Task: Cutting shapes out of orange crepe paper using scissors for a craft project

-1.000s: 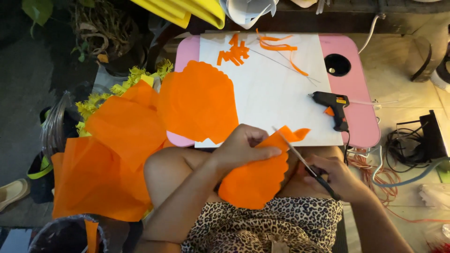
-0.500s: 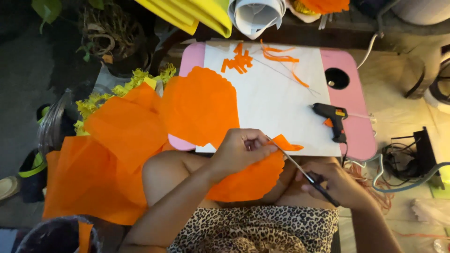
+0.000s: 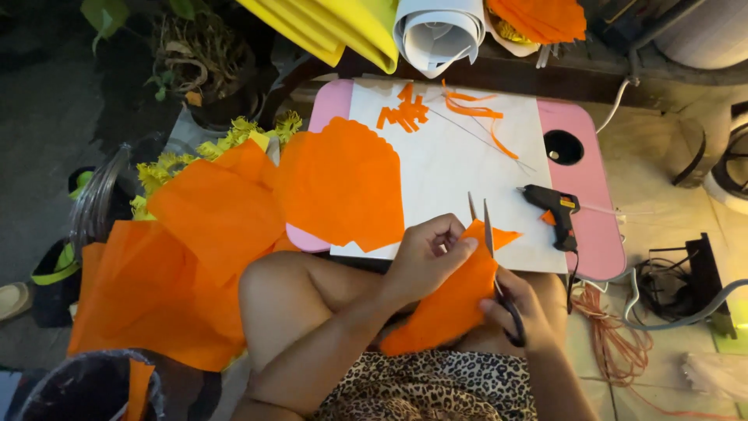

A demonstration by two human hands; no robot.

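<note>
Head view now showing scissors (image 3: 492, 265) swung upright from their earlier slant, blades parted and biting into the top edge of the orange sheet (image 3: 452, 300) over the lap, just at the desk's (image 3: 467, 156) near edge. Left hand (image 3: 425, 261) pinching the sheet, right hand (image 3: 518, 312) gripping the handles; likely cutting a fresh slit. Glue gun (image 3: 555, 206) lying idle near the right edge.

Orange paper piece (image 3: 448, 300) held over the lap, open scissors (image 3: 489, 242) cutting its edge.
</note>
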